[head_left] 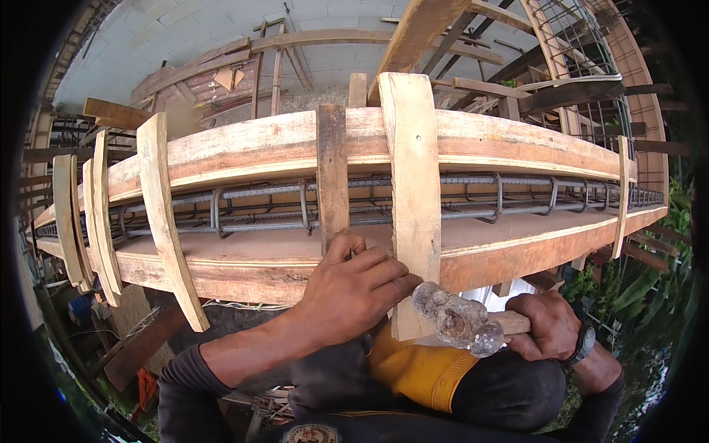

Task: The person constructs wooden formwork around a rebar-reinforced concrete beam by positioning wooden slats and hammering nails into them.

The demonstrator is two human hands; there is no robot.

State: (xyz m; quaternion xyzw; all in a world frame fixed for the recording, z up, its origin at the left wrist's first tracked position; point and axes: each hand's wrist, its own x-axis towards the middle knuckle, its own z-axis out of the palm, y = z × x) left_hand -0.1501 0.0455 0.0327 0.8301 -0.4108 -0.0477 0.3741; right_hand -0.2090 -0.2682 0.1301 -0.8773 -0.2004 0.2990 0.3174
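My right hand (545,325) grips the short wooden handle of a hammer (459,322), whose worn, crusted metal head is close to a wide pale wooden cleat (413,184). That cleat lies across the two long side boards of a beam formwork (509,258). My left hand (354,284) is closed against the cleat's left edge, fingertips near the hammer head. Whatever those fingers pinch, if anything, is hidden. Just beyond my left hand, a narrower dark wooden cleat (332,166) spans the same boards.
Inside the formwork runs a steel rebar cage (258,192). Several more cleats, such as a slanted pale one (166,214), cross it at the left, and a thin one (622,192) at the right. Propping timbers (421,37) and a grey block wall (207,44) stand behind.
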